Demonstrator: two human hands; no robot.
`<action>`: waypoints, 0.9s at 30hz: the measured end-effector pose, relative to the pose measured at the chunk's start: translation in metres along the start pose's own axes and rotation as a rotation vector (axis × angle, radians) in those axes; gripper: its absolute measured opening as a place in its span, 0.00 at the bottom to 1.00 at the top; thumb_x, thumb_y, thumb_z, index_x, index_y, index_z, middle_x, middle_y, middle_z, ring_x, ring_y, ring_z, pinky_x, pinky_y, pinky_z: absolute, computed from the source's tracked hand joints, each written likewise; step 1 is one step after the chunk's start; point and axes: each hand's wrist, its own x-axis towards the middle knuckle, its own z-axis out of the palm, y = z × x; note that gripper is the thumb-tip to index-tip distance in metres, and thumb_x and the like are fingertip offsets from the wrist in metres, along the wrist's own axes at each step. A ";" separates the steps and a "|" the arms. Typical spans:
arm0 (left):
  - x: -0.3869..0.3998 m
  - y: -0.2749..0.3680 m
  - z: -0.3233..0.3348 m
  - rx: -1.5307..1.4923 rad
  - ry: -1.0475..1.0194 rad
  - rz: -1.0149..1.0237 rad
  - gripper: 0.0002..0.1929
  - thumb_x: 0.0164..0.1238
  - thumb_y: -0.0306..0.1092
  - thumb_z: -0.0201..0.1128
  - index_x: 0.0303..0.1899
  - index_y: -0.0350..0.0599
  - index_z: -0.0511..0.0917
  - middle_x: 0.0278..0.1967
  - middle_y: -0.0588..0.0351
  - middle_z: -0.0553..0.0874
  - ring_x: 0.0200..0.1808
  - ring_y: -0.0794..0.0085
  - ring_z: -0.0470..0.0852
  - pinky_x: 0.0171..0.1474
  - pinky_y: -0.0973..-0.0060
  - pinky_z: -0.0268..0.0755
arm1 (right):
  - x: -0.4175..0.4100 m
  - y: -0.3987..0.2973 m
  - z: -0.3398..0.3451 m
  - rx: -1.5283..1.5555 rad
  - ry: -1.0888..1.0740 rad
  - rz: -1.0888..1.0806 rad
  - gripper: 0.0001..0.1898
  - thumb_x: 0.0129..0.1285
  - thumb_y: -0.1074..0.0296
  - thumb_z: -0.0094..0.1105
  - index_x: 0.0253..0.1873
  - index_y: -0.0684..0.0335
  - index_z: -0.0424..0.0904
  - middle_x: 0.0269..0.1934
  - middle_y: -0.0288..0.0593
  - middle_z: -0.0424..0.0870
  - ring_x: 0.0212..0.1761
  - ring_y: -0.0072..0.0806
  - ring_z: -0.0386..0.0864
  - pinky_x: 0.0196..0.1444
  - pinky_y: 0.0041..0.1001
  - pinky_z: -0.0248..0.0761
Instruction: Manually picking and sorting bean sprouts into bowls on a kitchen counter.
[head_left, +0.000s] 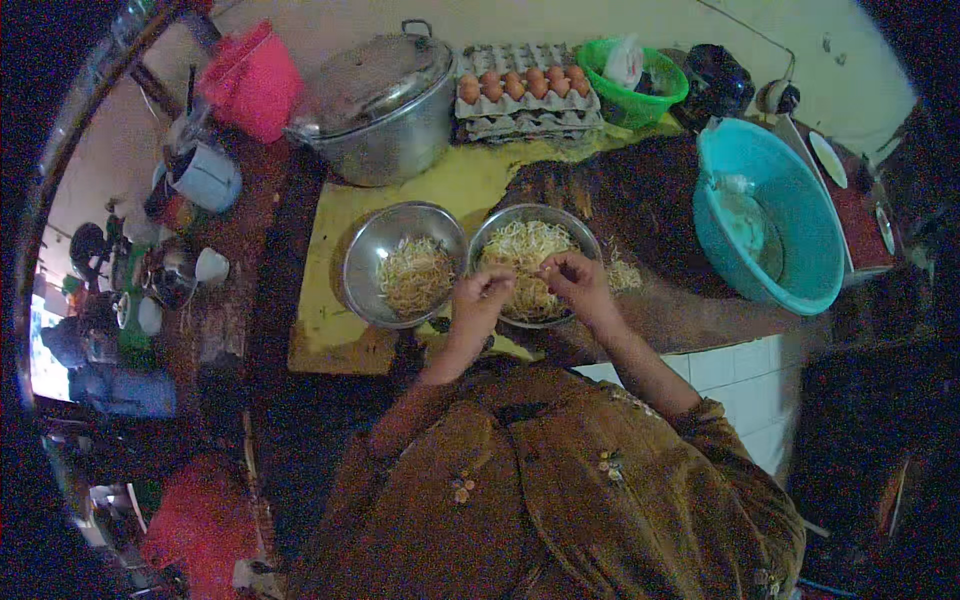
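Note:
Two round metal bowls stand side by side on the worktop before me. Bean sprouts (416, 277) lie in the left metal bowl (360, 255), and more bean sprouts (529, 238) fill the right metal bowl (589, 229). Over the right bowl's left side is my left hand (484, 292), its fingers bent in. My right hand (576, 277) is above the same bowl's right side, thumb and forefinger pinched close to my left fingertips. Something thin, perhaps a sprout, may be between the fingers; it is too small to tell. A small heap of sprouts (624, 274) lies right of that bowl.
Behind the bowls stand a large lidded metal pot (382, 135), egg trays with brown eggs (525, 109) and a green plastic basin (637, 109). A turquoise basin (814, 247) is at the right. On the left are a dark wooden surface (221, 300) and a light-blue container (206, 178).

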 end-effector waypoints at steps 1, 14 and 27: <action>-0.002 -0.002 -0.003 0.018 -0.068 -0.059 0.09 0.62 0.30 0.60 0.42 0.39 0.81 0.34 0.58 0.84 0.38 0.79 0.78 0.43 0.80 0.70 | -0.005 -0.005 0.003 -0.013 -0.001 0.009 0.07 0.59 0.72 0.60 0.40 0.66 0.79 0.35 0.40 0.83 0.36 0.25 0.79 0.43 0.26 0.72; -0.039 0.017 -0.013 -0.514 -0.188 -0.437 0.10 0.63 0.32 0.61 0.43 0.38 0.81 0.36 0.60 0.84 0.39 0.81 0.78 0.47 0.81 0.69 | -0.055 -0.013 0.046 -0.154 0.124 -0.156 0.07 0.57 0.73 0.62 0.40 0.63 0.80 0.37 0.40 0.80 0.38 0.26 0.78 0.41 0.25 0.71; -0.031 0.010 -0.014 0.229 -0.141 0.157 0.08 0.57 0.29 0.64 0.36 0.36 0.81 0.29 0.50 0.85 0.28 0.74 0.82 0.34 0.77 0.73 | -0.043 -0.023 0.033 -0.475 0.052 -0.284 0.08 0.57 0.66 0.62 0.38 0.64 0.81 0.34 0.44 0.81 0.37 0.32 0.79 0.39 0.30 0.72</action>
